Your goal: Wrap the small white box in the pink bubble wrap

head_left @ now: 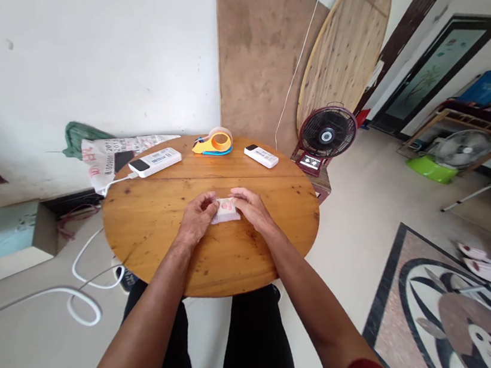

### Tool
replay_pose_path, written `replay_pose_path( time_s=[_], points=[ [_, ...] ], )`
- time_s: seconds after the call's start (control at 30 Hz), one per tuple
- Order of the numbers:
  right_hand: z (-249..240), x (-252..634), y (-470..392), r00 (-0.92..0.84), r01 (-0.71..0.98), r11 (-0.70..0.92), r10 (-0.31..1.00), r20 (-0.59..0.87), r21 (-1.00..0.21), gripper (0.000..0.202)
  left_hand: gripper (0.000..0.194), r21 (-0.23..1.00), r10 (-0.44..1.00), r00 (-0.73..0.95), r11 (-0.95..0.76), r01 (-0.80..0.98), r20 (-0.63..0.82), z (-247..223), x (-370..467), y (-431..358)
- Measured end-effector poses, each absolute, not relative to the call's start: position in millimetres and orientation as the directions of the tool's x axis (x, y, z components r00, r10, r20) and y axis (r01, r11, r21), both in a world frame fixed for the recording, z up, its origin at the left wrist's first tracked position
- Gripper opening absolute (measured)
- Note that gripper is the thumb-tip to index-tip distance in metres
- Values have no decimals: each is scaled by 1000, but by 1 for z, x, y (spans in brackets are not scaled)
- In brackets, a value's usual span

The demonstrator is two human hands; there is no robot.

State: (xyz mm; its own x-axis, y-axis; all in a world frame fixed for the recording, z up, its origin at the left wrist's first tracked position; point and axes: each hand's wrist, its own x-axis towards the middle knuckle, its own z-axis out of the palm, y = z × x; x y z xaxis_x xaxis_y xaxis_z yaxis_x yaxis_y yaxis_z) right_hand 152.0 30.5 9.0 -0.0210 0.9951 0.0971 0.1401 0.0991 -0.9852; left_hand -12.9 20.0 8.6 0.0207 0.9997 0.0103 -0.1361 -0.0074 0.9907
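Note:
A small whitish packet point(226, 209) with red print on its top lies near the middle of the oval wooden table point(153, 238). My left hand point(198, 215) grips its left side, thumb on the edge and fingers curled. From the right, my right hand point(251, 206) holds the other side with its fingers bent around the corner. Parts of the packet are hidden under my fingers, and its exact kind is too small to make out.
Toward the table's far edge sit a yellow and blue tape dispenser point(215, 142), a white device with a cable point(156, 161) and a smaller white device point(261, 156). A dark red fan point(328, 132) stands beyond the right edge. White cable point(80, 287) loops on the floor at left.

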Motion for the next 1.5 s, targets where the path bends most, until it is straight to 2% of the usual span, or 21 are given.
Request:
replay_pose_path(
  time_s=[0.37,0.7,0.93,1.23,1.5],
  points=[
    [2,155,37,-54,162,99,994,91,-982,28,61,979,998,54,37,-203,-27,8,-9,24],
    [13,149,28,-7,94,68,998,68,-993,29,56,962,998,-49,26,-273,-41,11,-8,20],
    [3,152,34,-30,168,128,992,124,-978,28,59,951,999,20,39,-307,-35,8,-8,21],
    [3,152,33,-46,261,171,985,165,-950,26,56,963,997,69,51,-265,-34,10,-8,22],
    [5,149,31,-62,200,133,990,123,-971,30,55,959,998,60,35,-281,-19,10,-7,21]
  ],
)
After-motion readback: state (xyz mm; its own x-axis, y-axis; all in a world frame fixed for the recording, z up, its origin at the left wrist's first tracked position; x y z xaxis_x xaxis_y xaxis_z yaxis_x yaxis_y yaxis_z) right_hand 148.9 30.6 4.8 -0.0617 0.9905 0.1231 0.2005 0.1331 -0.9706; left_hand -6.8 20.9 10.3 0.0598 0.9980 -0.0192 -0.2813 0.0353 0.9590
